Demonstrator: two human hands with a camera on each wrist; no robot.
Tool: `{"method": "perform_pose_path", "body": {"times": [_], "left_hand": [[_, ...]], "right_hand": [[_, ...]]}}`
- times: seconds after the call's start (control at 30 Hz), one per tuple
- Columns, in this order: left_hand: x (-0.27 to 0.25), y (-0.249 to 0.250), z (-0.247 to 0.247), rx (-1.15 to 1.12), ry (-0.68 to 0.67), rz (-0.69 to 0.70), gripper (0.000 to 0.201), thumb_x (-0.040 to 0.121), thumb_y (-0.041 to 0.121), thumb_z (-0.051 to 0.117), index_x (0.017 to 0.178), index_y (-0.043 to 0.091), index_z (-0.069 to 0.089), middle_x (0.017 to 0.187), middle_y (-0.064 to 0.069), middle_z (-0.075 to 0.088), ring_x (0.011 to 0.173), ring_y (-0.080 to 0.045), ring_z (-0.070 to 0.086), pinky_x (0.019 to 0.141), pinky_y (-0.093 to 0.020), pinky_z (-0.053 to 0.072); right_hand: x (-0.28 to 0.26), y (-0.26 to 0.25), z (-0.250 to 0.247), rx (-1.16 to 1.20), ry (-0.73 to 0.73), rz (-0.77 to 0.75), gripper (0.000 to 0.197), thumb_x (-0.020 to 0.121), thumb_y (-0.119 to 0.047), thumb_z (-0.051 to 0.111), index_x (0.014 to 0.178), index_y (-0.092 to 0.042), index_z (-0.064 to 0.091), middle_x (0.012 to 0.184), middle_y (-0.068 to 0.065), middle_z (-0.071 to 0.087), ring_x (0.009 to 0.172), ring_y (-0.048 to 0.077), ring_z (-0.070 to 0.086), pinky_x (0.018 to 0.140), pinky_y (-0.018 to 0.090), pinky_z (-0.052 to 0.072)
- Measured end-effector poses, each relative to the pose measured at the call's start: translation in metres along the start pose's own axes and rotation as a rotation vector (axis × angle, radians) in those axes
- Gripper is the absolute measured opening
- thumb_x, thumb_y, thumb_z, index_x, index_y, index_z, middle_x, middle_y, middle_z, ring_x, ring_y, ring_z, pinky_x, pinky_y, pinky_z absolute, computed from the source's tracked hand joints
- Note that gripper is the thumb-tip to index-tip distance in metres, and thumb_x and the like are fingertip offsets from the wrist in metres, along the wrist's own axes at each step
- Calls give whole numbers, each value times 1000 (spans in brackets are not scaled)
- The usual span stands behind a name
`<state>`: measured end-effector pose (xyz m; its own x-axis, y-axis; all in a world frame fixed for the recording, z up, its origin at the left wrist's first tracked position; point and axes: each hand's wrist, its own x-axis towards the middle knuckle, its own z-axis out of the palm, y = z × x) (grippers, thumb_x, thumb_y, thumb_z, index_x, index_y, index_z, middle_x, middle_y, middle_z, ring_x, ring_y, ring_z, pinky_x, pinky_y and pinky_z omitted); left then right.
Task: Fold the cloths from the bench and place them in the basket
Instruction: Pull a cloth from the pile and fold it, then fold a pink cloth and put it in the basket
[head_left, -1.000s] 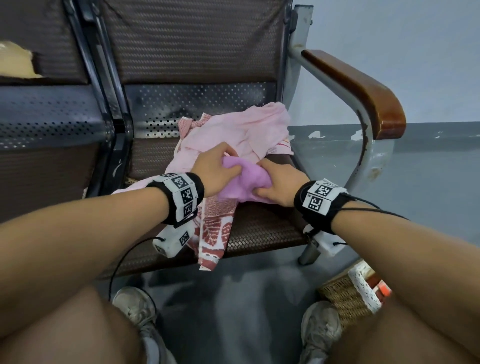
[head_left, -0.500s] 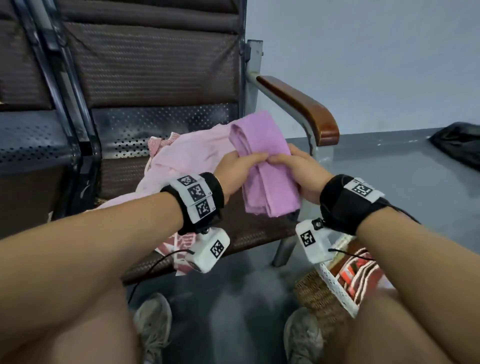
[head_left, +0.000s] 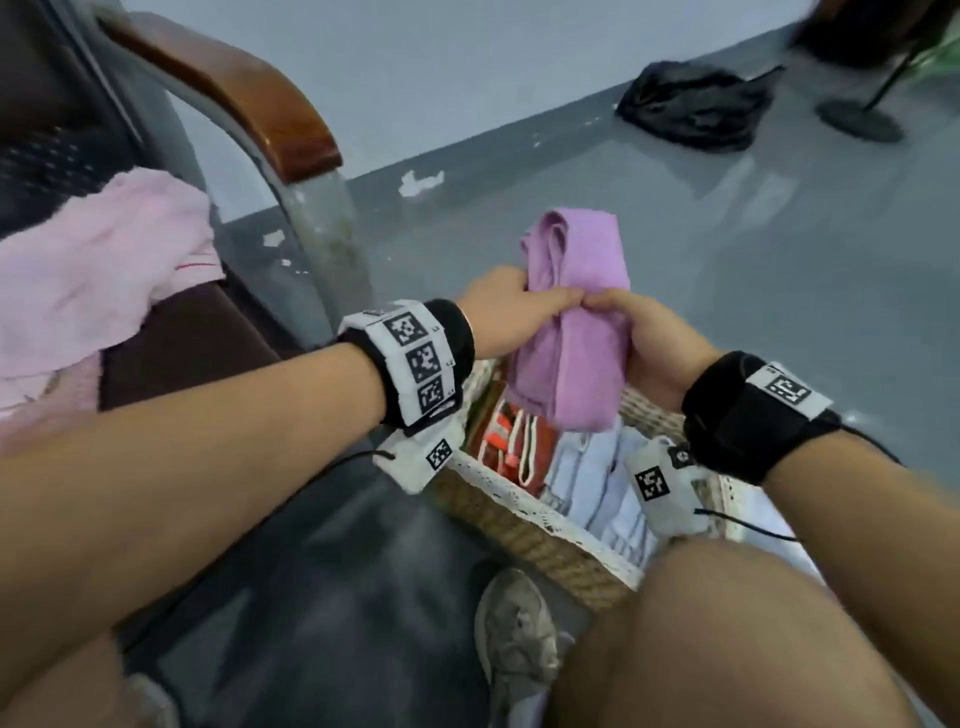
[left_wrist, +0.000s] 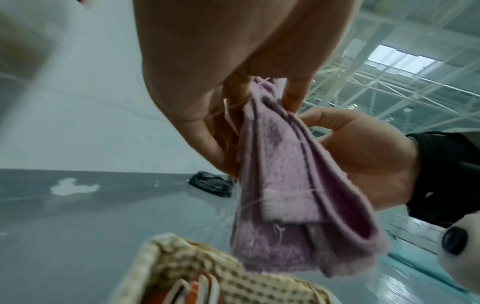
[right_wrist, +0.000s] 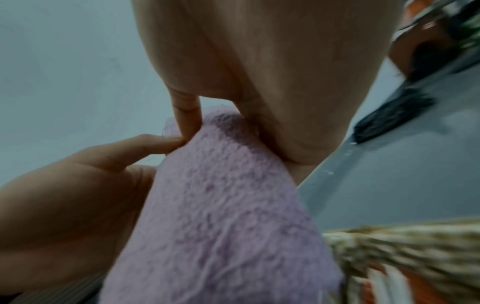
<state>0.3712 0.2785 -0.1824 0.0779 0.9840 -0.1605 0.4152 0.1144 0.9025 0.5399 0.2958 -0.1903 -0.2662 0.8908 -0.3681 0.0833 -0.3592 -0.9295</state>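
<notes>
purple cloth (head_left: 571, 332) | pinched between both hands' fingers (head_left: 524, 304) | above basket (head_left: 524, 512)

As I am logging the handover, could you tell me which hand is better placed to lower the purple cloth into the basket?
Probably the right hand: it sits over the basket, while the left hand grips the purple cloth from the bench side.

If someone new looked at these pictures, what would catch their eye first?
A folded lilac terry cloth, gripped from both sides by the left hand and right hand, hangs above a woven basket with white lace trim on the grey floor. A rumpled pale pink cloth lies on the bench seat at left.
</notes>
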Motion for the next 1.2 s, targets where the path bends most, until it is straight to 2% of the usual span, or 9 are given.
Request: {"method": "perform_pose_path", "body": {"times": [0.27, 0.4, 0.53, 0.7, 0.83, 0.93, 1.0, 1.1, 1.2], "left_hand": [[61, -45, 186, 152, -338, -225, 34, 93, 38, 59, 95, 5, 67, 95, -21, 69, 78, -30, 66, 63, -31, 51], [71, -86, 229, 322, -403, -299, 43, 95, 37, 57, 122, 4, 63, 117, -19, 68, 105, -34, 66, 88, -39, 56], [73, -103, 242, 520, -490, -312, 44, 99, 37, 50, 125, 3, 62, 123, -17, 66, 110, -32, 64, 97, -40, 52], [79, -98, 224, 402, -407, -274, 26, 93, 31, 54, 89, 8, 66, 102, -15, 68, 93, -30, 64, 88, -39, 55], [75, -80, 188, 244, -386, -245, 26, 95, 27, 54, 95, 6, 69, 91, -11, 68, 82, -25, 65, 84, -39, 58], [62, -58, 139, 226, -278, -116, 27, 90, 21, 56, 92, -1, 72, 91, -15, 74, 83, -32, 71, 81, -40, 60], [47, -40, 99, 251, -198, -42, 24, 90, 22, 57, 94, 5, 73, 93, -15, 75, 89, -33, 70, 85, -40, 58], [20, -21, 31, 305, -57, 12, 16, 91, 24, 57, 99, 24, 71, 90, 0, 74, 92, -21, 70, 85, -28, 53], [-17, -15, -43, 311, 88, 23, 17, 92, 18, 54, 98, 25, 68, 94, -3, 76, 89, -17, 72, 77, -28, 56]], "right_hand": [[-18, 125, -114, 143, 412, 338, 42, 95, -29, 54, 125, -1, 64, 123, 22, 67, 119, 38, 61, 108, 50, 45], [-5, 172, -125, 168, 470, 528, 44, 94, -35, 57, 124, -3, 64, 123, 21, 67, 118, 36, 62, 106, 49, 46], [7, 199, -123, 10, 481, 639, 50, 92, -37, 60, 130, -4, 58, 129, 17, 63, 117, 34, 59, 107, 48, 46], [19, 199, -131, -204, 550, 624, 60, 87, -42, 61, 133, -3, 54, 132, 16, 59, 119, 38, 57, 103, 48, 48], [24, 159, -132, -459, 587, 443, 58, 84, -35, 63, 130, -1, 56, 129, 15, 61, 116, 31, 60, 95, 37, 52], [24, 101, -108, -622, 367, 348, 22, 90, -33, 58, 95, -12, 62, 99, 9, 59, 79, 24, 57, 62, 25, 44], [24, 62, -76, -647, 201, 279, 17, 93, -28, 56, 84, -13, 59, 87, 10, 56, 64, 19, 49, 53, 24, 36], [20, 8, -11, -631, -79, 167, 20, 96, -20, 53, 82, -10, 63, 82, 10, 64, 70, 22, 59, 63, 26, 45], [21, -38, 64, -759, -237, 32, 24, 98, -20, 52, 104, -3, 68, 101, 10, 72, 89, 23, 66, 76, 29, 47]]}}
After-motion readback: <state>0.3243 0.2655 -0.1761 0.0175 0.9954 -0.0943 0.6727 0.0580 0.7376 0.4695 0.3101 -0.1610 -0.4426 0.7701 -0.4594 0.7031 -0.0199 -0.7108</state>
